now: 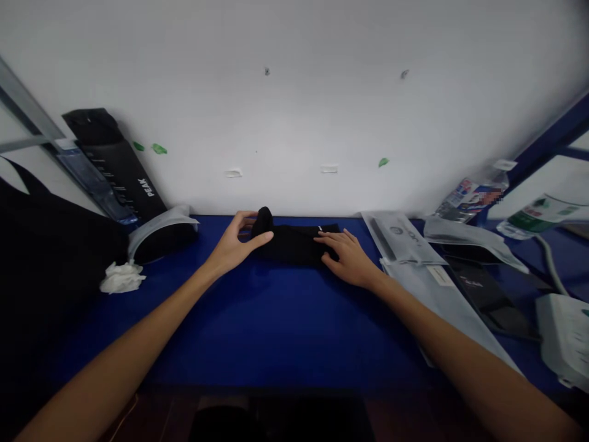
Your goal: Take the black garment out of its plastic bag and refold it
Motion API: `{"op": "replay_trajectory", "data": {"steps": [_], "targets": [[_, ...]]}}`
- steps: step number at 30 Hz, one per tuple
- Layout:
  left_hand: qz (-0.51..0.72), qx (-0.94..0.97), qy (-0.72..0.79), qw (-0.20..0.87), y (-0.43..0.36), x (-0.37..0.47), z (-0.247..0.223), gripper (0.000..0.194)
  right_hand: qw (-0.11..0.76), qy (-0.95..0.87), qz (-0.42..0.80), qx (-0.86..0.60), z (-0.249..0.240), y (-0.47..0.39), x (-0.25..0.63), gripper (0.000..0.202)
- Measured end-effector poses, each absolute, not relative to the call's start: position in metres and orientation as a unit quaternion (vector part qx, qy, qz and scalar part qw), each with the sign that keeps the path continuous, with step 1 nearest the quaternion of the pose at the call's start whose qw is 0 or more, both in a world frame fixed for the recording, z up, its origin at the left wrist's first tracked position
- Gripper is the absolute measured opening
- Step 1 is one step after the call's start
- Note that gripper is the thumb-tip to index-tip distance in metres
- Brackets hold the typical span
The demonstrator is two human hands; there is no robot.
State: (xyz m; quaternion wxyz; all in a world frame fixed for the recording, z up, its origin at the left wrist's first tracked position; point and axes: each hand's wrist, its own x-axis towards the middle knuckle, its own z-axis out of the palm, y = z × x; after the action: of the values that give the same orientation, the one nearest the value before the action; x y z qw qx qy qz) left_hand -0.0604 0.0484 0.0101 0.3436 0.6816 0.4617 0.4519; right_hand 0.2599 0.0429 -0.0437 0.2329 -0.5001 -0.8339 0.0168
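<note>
A black sock [294, 244] lies lengthwise on the blue table, near the wall. Its left end is bent upward, and a small white mark shows by its right end. My left hand [235, 244] holds that raised end between the thumb and the fingers, which are partly hidden behind the fabric. On the right part of the sock rests my right hand [347, 256], its fingers spread and lying on the cloth.
At left are a black bag [55, 264], a crumpled tissue [122, 277], a frosted pouch [163, 236] and a black PEAK bottle [122, 166]. Plastic packets [400, 236], a dark phone-like slab [490, 298], a power strip [565, 337] and water bottles [476, 193] lie or stand at right.
</note>
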Motion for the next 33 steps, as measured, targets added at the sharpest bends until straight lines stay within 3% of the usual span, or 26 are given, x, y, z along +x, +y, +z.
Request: {"op": "replay_trajectory", "data": {"steps": [3, 6, 15, 33], "targets": [[0.44, 0.722, 0.426, 0.321, 0.048, -0.06, 0.002, 0.085, 0.232, -0.834, 0.014, -0.501, -0.044, 0.043, 0.26, 0.048], [0.43, 0.746, 0.404, 0.309, 0.05, -0.06, -0.006, 0.091, 0.232, -0.837, 0.016, -0.496, -0.044, 0.043, 0.261, 0.048], [0.443, 0.791, 0.364, 0.216, 0.042, -0.049, -0.007, 0.058, 0.212, -0.874, 0.034, -0.437, -0.037, 0.038, 0.26, 0.051], [0.234, 0.908, 0.341, 0.061, 0.021, -0.037, -0.005, 0.059, 0.205, -0.905, 0.054, -0.369, -0.031, 0.026, 0.249, 0.047]]}}
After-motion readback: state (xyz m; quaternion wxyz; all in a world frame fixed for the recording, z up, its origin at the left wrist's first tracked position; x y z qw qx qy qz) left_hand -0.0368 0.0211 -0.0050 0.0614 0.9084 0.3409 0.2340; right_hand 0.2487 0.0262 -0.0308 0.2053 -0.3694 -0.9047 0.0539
